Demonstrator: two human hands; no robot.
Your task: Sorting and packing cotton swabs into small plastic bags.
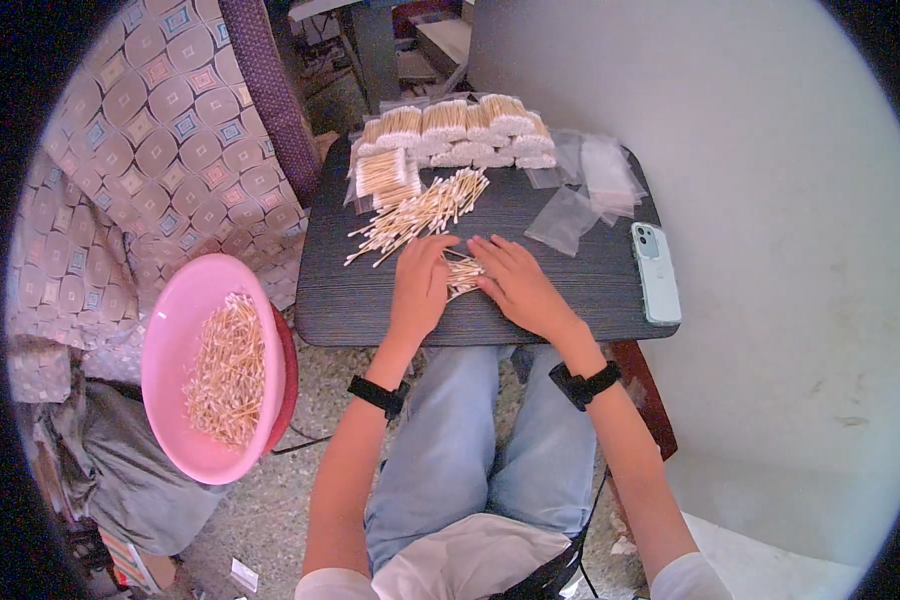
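A small bunch of cotton swabs [463,277] lies on the black tabletop [345,305], pressed between my two hands near the front edge. My left hand [421,283] closes against its left side, fingers together and bent inward. On the other side, my right hand [523,284] curves over the swabs' right ends, with its fingertips near the left hand's. Just beyond the hands spreads a loose pile of cotton swabs [425,214], pointing in roughly the same slanted direction. Parts of the held bunch are hidden under my fingers.
Filled clear bags of swabs [460,128] are stacked at the table's back. Flat clear bags [565,220] lie at the right, near a pale phone [656,275]. A pink basin [160,350] full of swabs stands left of the table. A wall [770,250] borders the right.
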